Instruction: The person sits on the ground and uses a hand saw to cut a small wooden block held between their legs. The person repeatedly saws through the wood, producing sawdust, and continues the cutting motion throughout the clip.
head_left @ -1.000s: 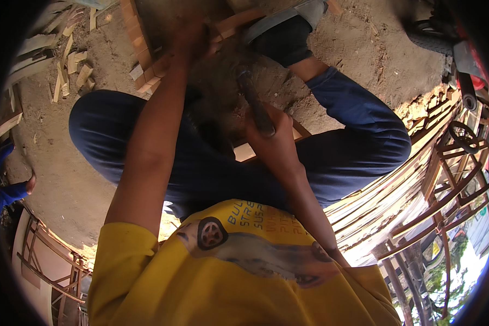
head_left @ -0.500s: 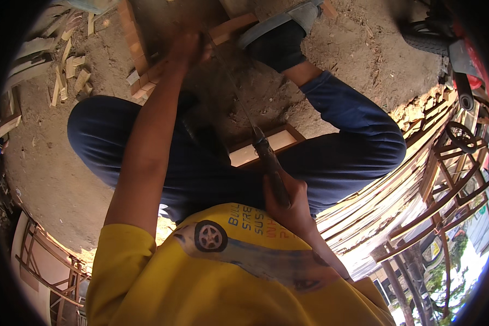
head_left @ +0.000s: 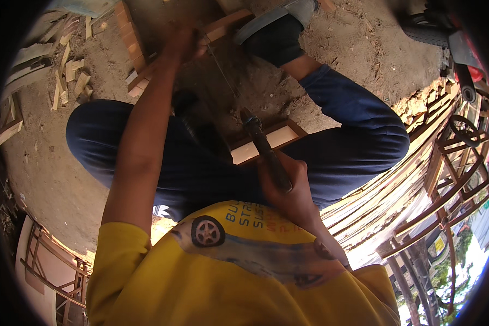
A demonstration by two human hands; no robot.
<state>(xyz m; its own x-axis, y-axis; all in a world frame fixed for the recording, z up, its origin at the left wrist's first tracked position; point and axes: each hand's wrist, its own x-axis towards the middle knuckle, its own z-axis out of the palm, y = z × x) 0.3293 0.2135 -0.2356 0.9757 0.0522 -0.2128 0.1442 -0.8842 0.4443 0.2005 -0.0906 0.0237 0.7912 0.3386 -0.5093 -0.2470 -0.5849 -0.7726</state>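
Observation:
My right hand is wrapped round the dark, rounded handle of a handsaw, low in front of my shirt. Its thin blade, seen nearly edge-on, runs forward and to the left towards my other hand. My left hand reaches out, its fingers curled over a brown wooden strip low over the ground. Shadow and blur hide part of those fingers. The blade's far end lies close beside the left hand, against the strip. Where its teeth meet the wood is too dark to make out.
A rectangular frame with a pale panel lies between my bent legs. Another brown wooden piece lies beyond my left forearm, near scattered offcuts. My shod foot is beside the strip. Long boards are stacked on the right.
My right hand and the saw handle have moved slightly forward, away from my body, and less of the blade shows near the handle. My left hand stays at the strip.

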